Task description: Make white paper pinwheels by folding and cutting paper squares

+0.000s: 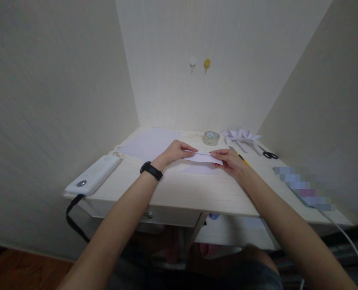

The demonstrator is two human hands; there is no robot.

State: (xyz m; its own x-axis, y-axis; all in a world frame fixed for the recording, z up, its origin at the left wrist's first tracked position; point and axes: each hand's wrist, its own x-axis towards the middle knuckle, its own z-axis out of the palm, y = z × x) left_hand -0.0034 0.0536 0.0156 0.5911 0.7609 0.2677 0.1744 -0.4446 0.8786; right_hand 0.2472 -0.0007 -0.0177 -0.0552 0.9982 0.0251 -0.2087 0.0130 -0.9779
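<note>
Pale surface (179, 189) in a walled alcove; bare wood toward the near edge.
Left hand (174, 153) and right hand (230, 160) pinch a folded paper strip (203, 157) at centre, long axis 9-to-3; tape roll (210, 138) at 12.

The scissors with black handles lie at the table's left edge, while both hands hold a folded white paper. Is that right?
Not quite. In the head view the scissors lie toward the table's right side. The rest stands: the left hand and right hand hold the folded white paper.
</note>
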